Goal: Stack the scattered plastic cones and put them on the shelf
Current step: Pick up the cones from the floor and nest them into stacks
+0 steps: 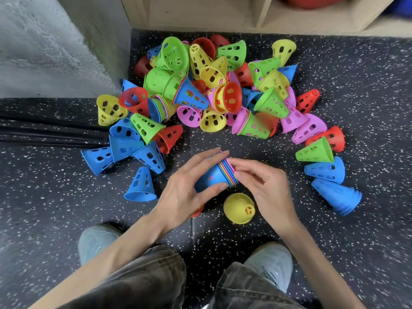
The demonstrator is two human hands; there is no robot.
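Both hands hold a nested stack of cones (214, 176) lying sideways above the floor, blue on the outside with yellow, pink and red rims showing. My left hand (187, 186) wraps its narrow end; my right hand (260, 181) presses fingertips on the wide rims. A big heap of scattered perforated cones (200, 90) in several colours lies beyond. A single yellow cone (239, 208) sits just under my right hand, and a red one peeks out under my left palm. The wooden shelf (245, 16) runs along the top.
Loose blue cones (141, 186) lie to the left, and a short blue stack (337, 196) to the right. A grey concrete wall (55, 45) fills the upper left. Black bars (44, 130) lie on the speckled rubber floor. My shoes (95, 241) and knees are at the bottom.
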